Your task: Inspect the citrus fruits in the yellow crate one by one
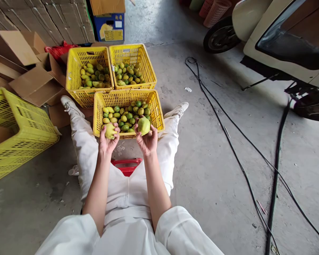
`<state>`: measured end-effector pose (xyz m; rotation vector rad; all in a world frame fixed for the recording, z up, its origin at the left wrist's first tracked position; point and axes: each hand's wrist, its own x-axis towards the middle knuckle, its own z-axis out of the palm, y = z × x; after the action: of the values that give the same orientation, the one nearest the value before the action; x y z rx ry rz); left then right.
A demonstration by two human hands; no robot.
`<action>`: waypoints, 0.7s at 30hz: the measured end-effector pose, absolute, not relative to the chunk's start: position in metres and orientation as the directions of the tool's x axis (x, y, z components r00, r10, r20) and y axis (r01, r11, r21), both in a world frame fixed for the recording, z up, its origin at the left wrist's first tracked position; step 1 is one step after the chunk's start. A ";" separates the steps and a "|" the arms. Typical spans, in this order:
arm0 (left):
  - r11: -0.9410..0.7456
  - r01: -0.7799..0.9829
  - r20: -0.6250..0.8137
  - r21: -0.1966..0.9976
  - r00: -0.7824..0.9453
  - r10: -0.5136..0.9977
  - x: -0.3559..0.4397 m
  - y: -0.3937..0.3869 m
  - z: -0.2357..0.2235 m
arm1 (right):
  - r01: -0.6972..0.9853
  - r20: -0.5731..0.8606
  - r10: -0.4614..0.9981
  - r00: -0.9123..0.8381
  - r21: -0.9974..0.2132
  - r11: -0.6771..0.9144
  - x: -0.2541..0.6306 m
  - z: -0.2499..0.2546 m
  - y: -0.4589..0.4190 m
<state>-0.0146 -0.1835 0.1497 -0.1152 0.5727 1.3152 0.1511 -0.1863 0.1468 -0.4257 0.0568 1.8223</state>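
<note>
My left hand [108, 141] grips a yellowish fruit [110, 130], palm up. My right hand [148, 139] holds a larger green-yellow fruit [144, 125]. Both hands hover at the near edge of a yellow plastic crate [98, 117] that sits between my outstretched legs and holds several green and yellow fruits. Two more yellow crates stand behind it, the left one [72, 76] and the right one [148, 67], each partly filled with the same fruit.
An empty yellow crate [18, 138] lies tilted at the left beside open cardboard boxes [32, 85]. A red stool [126, 165] shows under me. Black cables [228, 138] run across the concrete floor at the right. A scooter [268, 32] stands at the top right.
</note>
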 end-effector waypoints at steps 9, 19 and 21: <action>0.348 -0.880 -0.468 0.323 0.171 0.867 -0.010 -0.184 0.140 | -0.881 -0.476 0.862 -0.177 -0.313 -0.354 0.144 0.132 -0.180; 0.358 -0.902 -0.515 0.242 0.194 0.835 -0.007 -0.180 0.145 | -0.906 -0.433 0.874 -0.220 -0.241 -0.348 0.148 0.135 -0.181; 0.371 -0.902 -0.529 0.221 0.209 0.823 -0.008 -0.180 0.145 | -0.902 -0.405 0.883 -0.236 -0.248 -0.354 0.148 0.135 -0.182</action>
<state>-0.0081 -0.1796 0.1454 -0.1463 0.6336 1.2050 0.1476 -0.1818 0.1351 -0.5734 0.0444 1.8460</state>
